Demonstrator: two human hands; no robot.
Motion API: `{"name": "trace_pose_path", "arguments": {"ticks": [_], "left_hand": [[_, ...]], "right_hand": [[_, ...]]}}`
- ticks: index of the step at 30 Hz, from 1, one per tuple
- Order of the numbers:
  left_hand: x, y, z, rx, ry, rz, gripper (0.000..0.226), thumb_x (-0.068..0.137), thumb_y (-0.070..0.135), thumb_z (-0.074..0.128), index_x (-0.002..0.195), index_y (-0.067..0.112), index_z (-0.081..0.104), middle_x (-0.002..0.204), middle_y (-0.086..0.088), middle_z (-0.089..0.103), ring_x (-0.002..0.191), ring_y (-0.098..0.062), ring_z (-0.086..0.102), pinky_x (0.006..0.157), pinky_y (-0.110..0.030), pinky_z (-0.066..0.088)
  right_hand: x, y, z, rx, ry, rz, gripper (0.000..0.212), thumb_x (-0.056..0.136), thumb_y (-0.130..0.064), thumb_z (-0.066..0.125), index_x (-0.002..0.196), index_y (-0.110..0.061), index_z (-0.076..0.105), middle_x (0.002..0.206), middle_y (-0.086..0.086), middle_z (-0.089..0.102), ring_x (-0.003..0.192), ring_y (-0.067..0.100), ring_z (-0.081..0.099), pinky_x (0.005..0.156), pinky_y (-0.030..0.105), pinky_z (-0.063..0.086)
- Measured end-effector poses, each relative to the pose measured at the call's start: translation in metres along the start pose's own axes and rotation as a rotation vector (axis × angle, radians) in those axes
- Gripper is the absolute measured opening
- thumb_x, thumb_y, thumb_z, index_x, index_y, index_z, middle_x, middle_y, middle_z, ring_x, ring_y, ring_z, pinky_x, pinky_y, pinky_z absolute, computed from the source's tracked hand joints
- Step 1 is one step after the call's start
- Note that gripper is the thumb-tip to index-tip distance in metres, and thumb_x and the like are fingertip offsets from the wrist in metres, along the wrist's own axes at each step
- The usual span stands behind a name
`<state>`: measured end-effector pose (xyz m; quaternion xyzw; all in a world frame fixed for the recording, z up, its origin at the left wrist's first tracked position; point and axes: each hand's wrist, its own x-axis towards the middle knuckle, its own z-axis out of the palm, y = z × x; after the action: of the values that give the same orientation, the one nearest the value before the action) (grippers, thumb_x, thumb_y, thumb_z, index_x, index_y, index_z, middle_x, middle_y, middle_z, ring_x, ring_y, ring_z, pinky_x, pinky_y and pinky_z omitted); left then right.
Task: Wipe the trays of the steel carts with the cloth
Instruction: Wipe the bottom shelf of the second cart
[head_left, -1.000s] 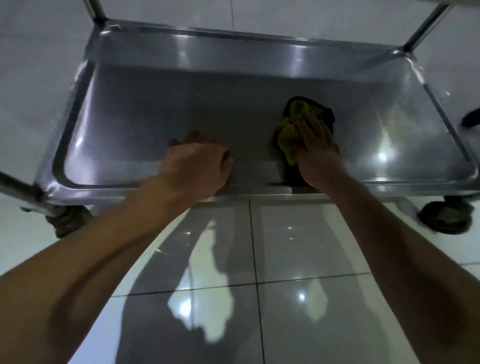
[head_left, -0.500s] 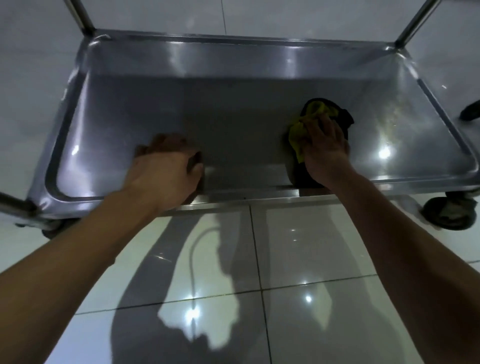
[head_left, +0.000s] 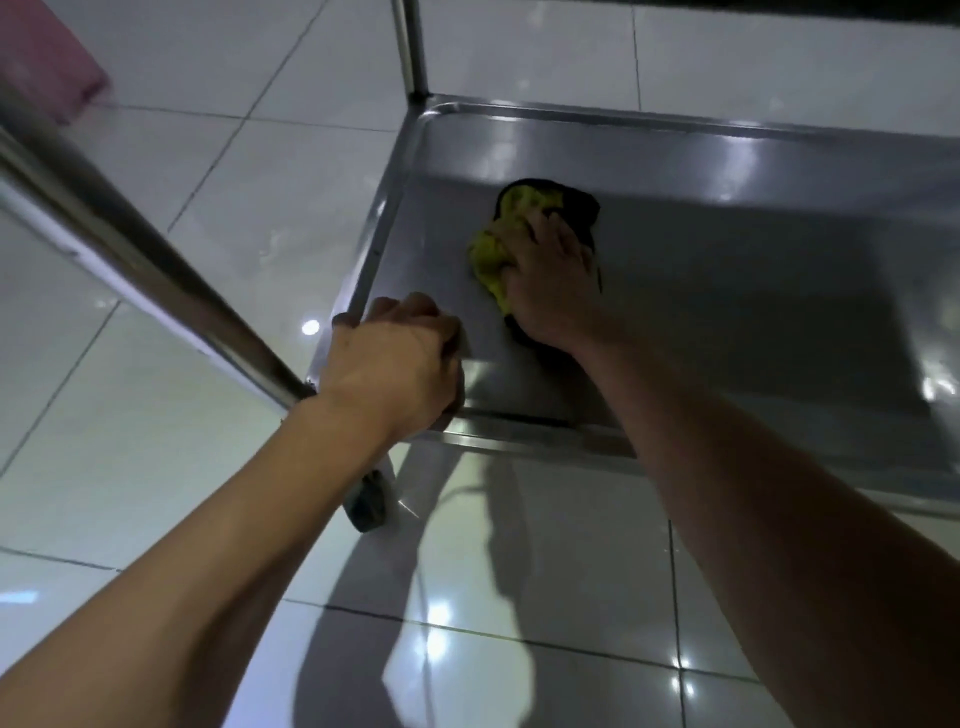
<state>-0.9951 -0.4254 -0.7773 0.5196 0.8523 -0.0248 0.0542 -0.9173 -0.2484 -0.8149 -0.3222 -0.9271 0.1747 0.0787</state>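
The steel cart's low tray (head_left: 727, 270) fills the upper right of the head view. A crumpled yellow and black cloth (head_left: 501, 236) lies on the tray floor near its left end. My right hand (head_left: 550, 280) lies flat on top of the cloth and presses it down, with the fingers spread over it. My left hand (head_left: 397, 364) grips the tray's front rim at the near left corner, fingers curled over the edge.
One steel cart post (head_left: 130, 249) slants across the left, another (head_left: 410, 49) rises at the tray's far left corner. A dark caster (head_left: 366, 501) sits under the near corner. Glossy white floor tiles (head_left: 208, 182) lie all around. A pink object (head_left: 41, 57) is at top left.
My right hand has slid the cloth from the tray's right middle to its left end. My left hand has shifted left along the front rim to the corner. The view has swung left.
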Motion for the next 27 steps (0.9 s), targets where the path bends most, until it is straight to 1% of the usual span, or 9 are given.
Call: {"name": "trace_pose_path", "arguments": {"ticks": [2,5,12,14,16,19,22,25,27], "left_hand": [[-0.006,-0.011,0.003,-0.004,-0.014,0.016,0.037,0.097,0.045,0.039,0.130,0.039,0.053,0.138,0.012,0.048,0.128,-0.022,0.044,0.095,-0.046,0.039],[-0.012,-0.020,0.008,-0.051,-0.027,0.018,0.043,0.099,0.044,0.038,0.142,0.042,0.045,0.147,0.013,0.042,0.135,-0.023,0.038,0.100,-0.050,0.041],[-0.016,-0.014,0.005,-0.046,-0.067,0.004,0.048,0.098,0.043,0.036,0.146,0.040,0.041,0.145,0.009,0.043,0.134,-0.026,0.038,0.100,-0.056,0.043],[-0.016,-0.010,0.004,-0.056,-0.075,-0.017,0.046,0.097,0.042,0.038,0.143,0.038,0.045,0.145,0.007,0.044,0.134,-0.027,0.038,0.100,-0.057,0.043],[-0.013,-0.001,0.000,-0.097,-0.066,-0.066,0.038,0.094,0.040,0.043,0.128,0.033,0.058,0.134,0.004,0.051,0.127,-0.029,0.045,0.095,-0.054,0.045],[-0.005,0.029,-0.003,-0.097,-0.026,-0.106,0.031,0.092,0.038,0.044,0.113,0.027,0.065,0.121,-0.001,0.054,0.118,-0.031,0.049,0.094,-0.050,0.046],[0.000,0.081,-0.001,-0.088,0.030,0.015,0.033,0.095,0.037,0.044,0.119,0.024,0.064,0.130,0.000,0.054,0.121,-0.028,0.049,0.095,-0.046,0.048],[0.002,0.137,-0.003,-0.174,0.065,0.160,0.022,0.092,0.035,0.048,0.103,0.023,0.063,0.118,0.001,0.058,0.115,-0.027,0.051,0.086,-0.042,0.045],[0.001,0.169,-0.006,-0.201,0.030,0.242,0.018,0.092,0.034,0.049,0.100,0.024,0.061,0.111,-0.001,0.060,0.113,-0.027,0.053,0.080,-0.041,0.043]], "right_hand": [[0.014,-0.024,0.008,0.008,-0.010,-0.066,0.048,0.101,-0.028,0.042,0.149,-0.026,0.041,0.163,0.005,0.022,0.151,0.030,0.014,0.120,0.048,0.017],[0.032,-0.052,0.017,0.035,-0.096,-0.118,0.050,0.101,-0.031,0.040,0.151,-0.034,0.036,0.165,-0.001,0.016,0.152,0.026,0.009,0.120,0.048,0.012],[0.042,-0.071,0.024,0.029,-0.176,-0.234,0.055,0.099,-0.038,0.040,0.152,-0.037,0.030,0.166,-0.006,0.013,0.153,0.023,0.007,0.122,0.048,0.012],[0.037,-0.058,0.021,0.028,-0.151,-0.236,0.054,0.098,-0.036,0.040,0.152,-0.035,0.032,0.165,-0.005,0.016,0.152,0.025,0.010,0.121,0.048,0.016],[0.025,-0.035,0.013,0.024,-0.092,-0.211,0.053,0.097,-0.032,0.042,0.150,-0.031,0.037,0.164,-0.001,0.022,0.150,0.029,0.017,0.120,0.047,0.020],[0.003,0.018,-0.006,-0.007,-0.031,-0.170,0.056,0.094,-0.033,0.041,0.149,-0.022,0.044,0.162,0.008,0.027,0.149,0.032,0.021,0.122,0.045,0.014],[-0.028,0.078,-0.035,0.074,-0.066,0.009,0.073,0.087,-0.058,0.025,0.154,-0.030,0.033,0.167,0.001,0.013,0.153,0.027,0.010,0.123,0.040,0.006],[-0.070,0.128,-0.063,0.093,0.015,0.091,0.070,0.090,-0.057,0.034,0.152,-0.025,0.040,0.165,0.005,0.019,0.152,0.028,0.015,0.123,0.038,0.008],[-0.101,0.156,-0.077,0.060,0.104,0.122,0.065,0.092,-0.049,0.039,0.146,-0.015,0.049,0.160,0.013,0.030,0.148,0.034,0.025,0.123,0.046,0.017]]}}
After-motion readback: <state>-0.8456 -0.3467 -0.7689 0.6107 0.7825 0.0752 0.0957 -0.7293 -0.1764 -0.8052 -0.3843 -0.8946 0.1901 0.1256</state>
